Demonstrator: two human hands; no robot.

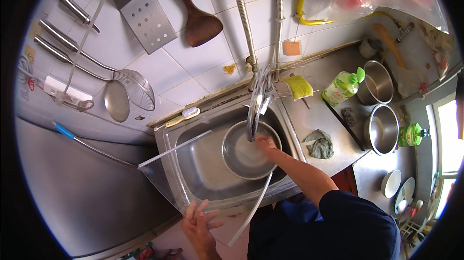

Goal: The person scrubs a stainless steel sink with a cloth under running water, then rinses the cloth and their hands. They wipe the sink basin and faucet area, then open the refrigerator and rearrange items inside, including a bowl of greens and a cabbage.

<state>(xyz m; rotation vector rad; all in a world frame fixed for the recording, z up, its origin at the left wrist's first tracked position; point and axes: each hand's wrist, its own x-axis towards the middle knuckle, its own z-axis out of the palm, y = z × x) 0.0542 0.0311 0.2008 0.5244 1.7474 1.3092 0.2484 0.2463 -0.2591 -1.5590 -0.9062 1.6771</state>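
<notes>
A round metal basin [232, 158] stands in the right part of the stainless steel sink [170, 173], under the chrome faucet [253, 115]. My right hand [266, 144] is over the basin, just beside the faucet's spout; it is blurred, and whether it holds anything cannot be made out. My left hand [201, 222] is held near the sink's front left corner, fingers spread and nothing in it. A crumpled grey-green cloth [319, 144] lies on the counter right of the sink. A yellow-green sponge [299, 87] rests on a wire rack behind it.
A scrub brush [183, 116] lies on the sink's back ledge. On the right counter stand a green soap bottle [340, 87], two metal pots [377, 82] [382, 129] and a white bowl [391, 183]. A slotted spatula [145, 17], a wooden ladle [203, 26] and strainers [134, 86] hang on the tiled wall.
</notes>
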